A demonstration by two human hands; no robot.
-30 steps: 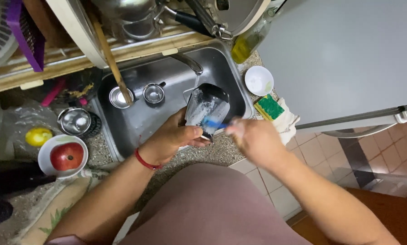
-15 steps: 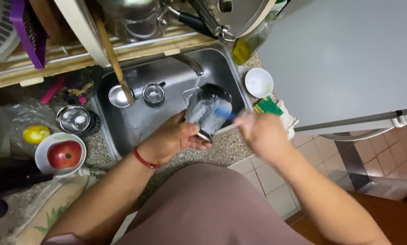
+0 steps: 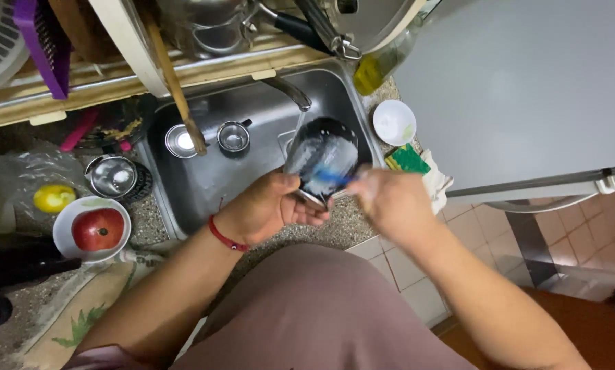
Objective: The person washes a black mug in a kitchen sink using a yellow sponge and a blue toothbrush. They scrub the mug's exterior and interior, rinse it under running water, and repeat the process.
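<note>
My left hand (image 3: 269, 205) grips the near end of a soapy clear glass jar (image 3: 321, 154), tilted over the steel sink (image 3: 211, 181). My right hand (image 3: 389, 199) holds a blue-handled brush (image 3: 333, 177) against the side of the jar; the brush is blurred. A red band circles my left wrist. The tap (image 3: 288, 91) arches above the sink just behind the jar.
Two small steel cups (image 3: 233, 136) and a wooden spoon (image 3: 177, 89) are in the sink. A white dish (image 3: 394, 122) and green sponge (image 3: 408, 159) lie right of it. Left: a steel bowl (image 3: 111, 174), a lemon (image 3: 52, 198), a tomato in a white bowl (image 3: 97, 229).
The brush hand has shifted back and forth along the jar's side. The left hand has kept its hold and the jar has tilted slightly.
</note>
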